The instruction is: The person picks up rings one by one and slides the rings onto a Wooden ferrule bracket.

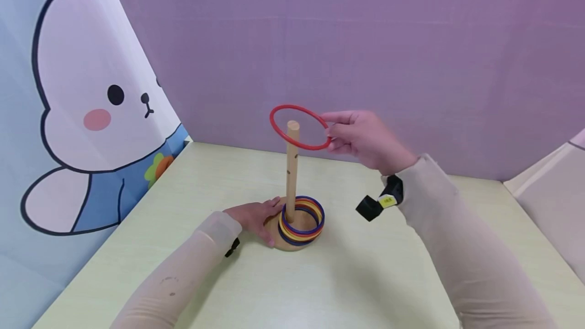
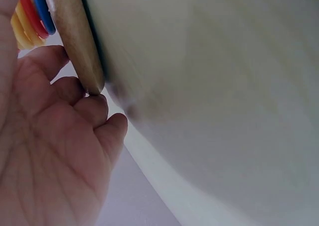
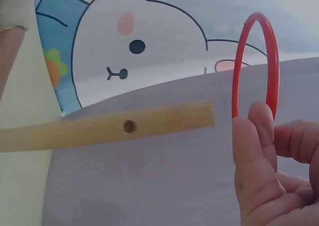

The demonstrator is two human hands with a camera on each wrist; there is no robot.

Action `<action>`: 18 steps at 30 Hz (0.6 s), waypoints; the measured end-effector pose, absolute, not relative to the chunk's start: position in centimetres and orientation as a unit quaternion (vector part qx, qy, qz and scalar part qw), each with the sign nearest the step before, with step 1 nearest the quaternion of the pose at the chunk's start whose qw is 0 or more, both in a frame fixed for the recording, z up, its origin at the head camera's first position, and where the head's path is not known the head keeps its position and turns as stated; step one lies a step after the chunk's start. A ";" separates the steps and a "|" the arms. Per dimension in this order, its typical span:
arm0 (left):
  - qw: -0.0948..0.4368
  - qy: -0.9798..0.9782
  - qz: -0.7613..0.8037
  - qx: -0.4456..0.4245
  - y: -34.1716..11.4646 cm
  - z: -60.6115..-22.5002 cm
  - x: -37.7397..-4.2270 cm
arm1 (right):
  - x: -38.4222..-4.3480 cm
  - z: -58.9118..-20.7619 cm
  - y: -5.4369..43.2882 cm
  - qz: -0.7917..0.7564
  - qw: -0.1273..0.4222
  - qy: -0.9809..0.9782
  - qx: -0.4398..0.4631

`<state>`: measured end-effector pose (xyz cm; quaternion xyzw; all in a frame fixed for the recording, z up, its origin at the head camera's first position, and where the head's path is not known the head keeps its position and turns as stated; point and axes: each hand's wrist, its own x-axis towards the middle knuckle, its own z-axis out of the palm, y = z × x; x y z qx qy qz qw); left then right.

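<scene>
My right hand (image 1: 361, 136) pinches a thin red ring (image 1: 315, 147) between thumb and fingers. In the right wrist view the ring stands just beyond the tip of the wooden peg (image 3: 164, 124), apart from it. The upright peg (image 1: 291, 182) rises from a round wooden base (image 1: 289, 248). Blue, red and yellow rings (image 1: 297, 237) lie stacked around its foot. My left hand (image 1: 256, 217) holds the left edge of the base; the left wrist view shows curled fingertips against the base's rim (image 2: 79, 42).
The base stands on a pale table (image 1: 365, 278). Behind rises a purple cloth backdrop (image 1: 365, 55). On the left hangs a cloth with a cartoon animal (image 1: 91, 90). A black wrist strap with a small camera (image 1: 370, 208) sits on the right wrist.
</scene>
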<state>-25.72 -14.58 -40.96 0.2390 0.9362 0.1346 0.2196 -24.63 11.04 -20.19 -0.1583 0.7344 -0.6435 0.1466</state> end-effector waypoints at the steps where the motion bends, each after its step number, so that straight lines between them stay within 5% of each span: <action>1: 0.220 0.936 0.135 0.238 -14.5 -41.0 -25.8 | -24.7 -20.4 10.8 -0.644 0.149 0.734 -0.157; 18: 0.227 0.937 0.145 0.222 -14.5 -41.0 -26.0 | -25.4 -22.3 9.1 -0.652 0.165 0.725 -0.147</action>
